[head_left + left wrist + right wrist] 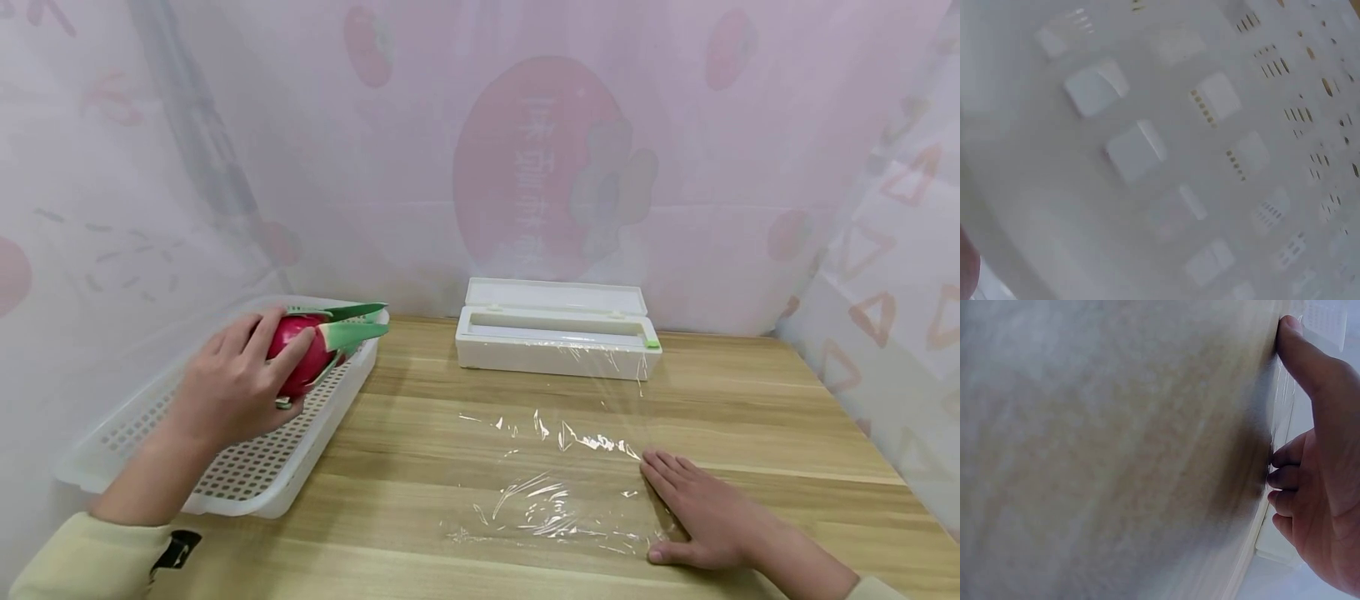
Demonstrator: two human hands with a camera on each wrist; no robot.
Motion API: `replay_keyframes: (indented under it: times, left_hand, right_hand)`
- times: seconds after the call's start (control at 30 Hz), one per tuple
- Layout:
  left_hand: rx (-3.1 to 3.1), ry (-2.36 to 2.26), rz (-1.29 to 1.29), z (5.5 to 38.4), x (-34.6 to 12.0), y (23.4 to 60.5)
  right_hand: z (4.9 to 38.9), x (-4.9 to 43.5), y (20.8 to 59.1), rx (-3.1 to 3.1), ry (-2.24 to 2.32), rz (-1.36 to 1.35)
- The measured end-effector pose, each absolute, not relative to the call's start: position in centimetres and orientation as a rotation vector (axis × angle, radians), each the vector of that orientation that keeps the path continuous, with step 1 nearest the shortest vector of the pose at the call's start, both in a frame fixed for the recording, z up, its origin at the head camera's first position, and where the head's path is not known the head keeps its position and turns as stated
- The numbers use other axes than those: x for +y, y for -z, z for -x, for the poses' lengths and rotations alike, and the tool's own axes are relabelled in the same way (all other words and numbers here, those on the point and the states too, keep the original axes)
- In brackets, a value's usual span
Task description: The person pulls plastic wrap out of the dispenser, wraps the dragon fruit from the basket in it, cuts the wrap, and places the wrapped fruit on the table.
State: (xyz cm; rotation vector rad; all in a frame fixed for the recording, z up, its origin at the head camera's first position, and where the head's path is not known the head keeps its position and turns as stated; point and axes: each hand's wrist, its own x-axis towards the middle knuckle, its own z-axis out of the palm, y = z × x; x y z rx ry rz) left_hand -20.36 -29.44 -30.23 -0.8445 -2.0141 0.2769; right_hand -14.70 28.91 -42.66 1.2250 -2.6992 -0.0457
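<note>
My left hand [232, 379] grips a red dragon fruit [300, 354] with long green leaf tips, above the right part of a white perforated basket [348, 412]. In the left wrist view the basket's holed surface [1166, 112] fills nearly everything; the fruit is out of sight there. A sheet of clear cling film [555, 500] lies wrinkled on the wooden table, running back to a white film dispenser [555, 358] with its lid up. Beside the film's right edge, my right hand [708, 517] rests with fingers extended, fingertips on the table, also seen in the right wrist view.
The wooden table [780, 400] reaches back to a pink patterned curtain [405, 183]. Pale printed cloth [892, 250] hangs along the right side. A small green slider [652, 343] sits at the dispenser's right end. The basket stands at the table's left side.
</note>
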Motion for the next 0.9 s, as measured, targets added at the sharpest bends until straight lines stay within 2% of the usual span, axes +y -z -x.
replay_keyframes:
  times: [0.9]
  left_hand:
    - [-2.028, -0.236, 0.992, 19.2, -21.9, 29.5]
  right_hand:
    - [14.5, 29.1, 42.8, -2.676, 0.053, -1.199]
